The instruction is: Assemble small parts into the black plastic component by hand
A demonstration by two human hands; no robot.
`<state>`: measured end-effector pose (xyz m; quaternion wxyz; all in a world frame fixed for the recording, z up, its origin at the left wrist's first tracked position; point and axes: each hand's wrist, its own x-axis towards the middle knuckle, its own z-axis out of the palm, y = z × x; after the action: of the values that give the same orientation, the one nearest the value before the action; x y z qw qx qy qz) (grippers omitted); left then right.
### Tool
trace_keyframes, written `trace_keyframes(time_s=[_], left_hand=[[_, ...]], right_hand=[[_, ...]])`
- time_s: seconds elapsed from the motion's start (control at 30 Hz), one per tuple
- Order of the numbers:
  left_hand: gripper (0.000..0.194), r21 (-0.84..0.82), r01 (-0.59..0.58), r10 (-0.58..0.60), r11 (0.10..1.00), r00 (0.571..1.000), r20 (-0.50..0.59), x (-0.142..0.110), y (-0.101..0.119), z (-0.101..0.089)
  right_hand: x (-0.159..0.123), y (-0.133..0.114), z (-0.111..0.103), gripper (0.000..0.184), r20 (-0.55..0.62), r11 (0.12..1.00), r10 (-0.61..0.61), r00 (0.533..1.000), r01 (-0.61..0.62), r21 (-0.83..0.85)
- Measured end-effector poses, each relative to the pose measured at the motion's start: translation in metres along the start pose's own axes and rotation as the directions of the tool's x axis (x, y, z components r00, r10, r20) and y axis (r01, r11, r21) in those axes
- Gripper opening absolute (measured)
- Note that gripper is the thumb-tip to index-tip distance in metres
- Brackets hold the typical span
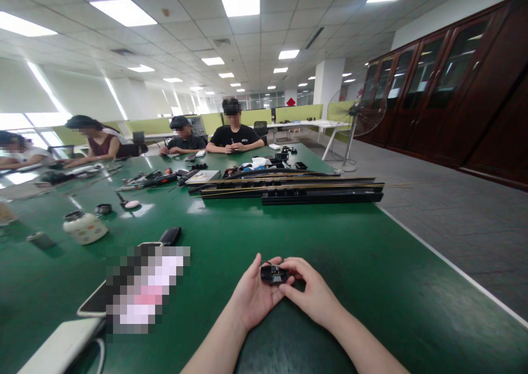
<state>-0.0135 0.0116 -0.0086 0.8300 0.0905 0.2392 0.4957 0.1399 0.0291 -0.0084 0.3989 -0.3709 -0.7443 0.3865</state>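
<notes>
Head: black device [274,275] in hands [254,294]

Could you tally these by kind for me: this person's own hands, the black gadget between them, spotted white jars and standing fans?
Hands: 2 (left hand, right hand)
Black gadget: 1
Spotted white jar: 1
Standing fan: 1
Total: 5

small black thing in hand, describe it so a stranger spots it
Find the glossy green table, then the bare left hand and right hand at its near side. They hold a small black oblong object, shorter than the straight black bars lying beyond.
</notes>
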Motion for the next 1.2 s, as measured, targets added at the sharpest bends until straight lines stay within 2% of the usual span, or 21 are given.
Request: trace_keyframes(time_s=[0.37, 0.67, 0.97, 1.2], left_hand=[[0.037, 0.042, 0.013, -0.015, 0.999, 0.998, 0.059, 0.0, -0.001, -0.002], [0.035, 0.051, 0.026, -0.028, 0.998, 0.999, 0.032, -0.002, -0.002, 0.002], [0.036, 0.04, 0.008, -0.009, 0.999, 1.0, 0.019, 0.0, -0.002, 0.0], [0.034, 0.053, 0.009, -0.008, 0.999, 1.0, -0.005, 0.0, -0.002, -0.001]], right_hand=[[-0.001, -0.003, -0.001, 0.021, 0.04, 0.998, 0.053, 0.998, -0.051, -0.038], [-0.001, -0.003, -0.002, 0.016, 0.049, 0.997, 0.061, 0.997, -0.058, -0.055], [0.004, 0.006, -0.002, 0.014, -0.013, 0.981, 0.142, 0.99, -0.138, 0.137], [0.006, 0.017, -0.002, 0.023, 0.009, 0.931, 0.211, 0.978, -0.203, 0.303]])
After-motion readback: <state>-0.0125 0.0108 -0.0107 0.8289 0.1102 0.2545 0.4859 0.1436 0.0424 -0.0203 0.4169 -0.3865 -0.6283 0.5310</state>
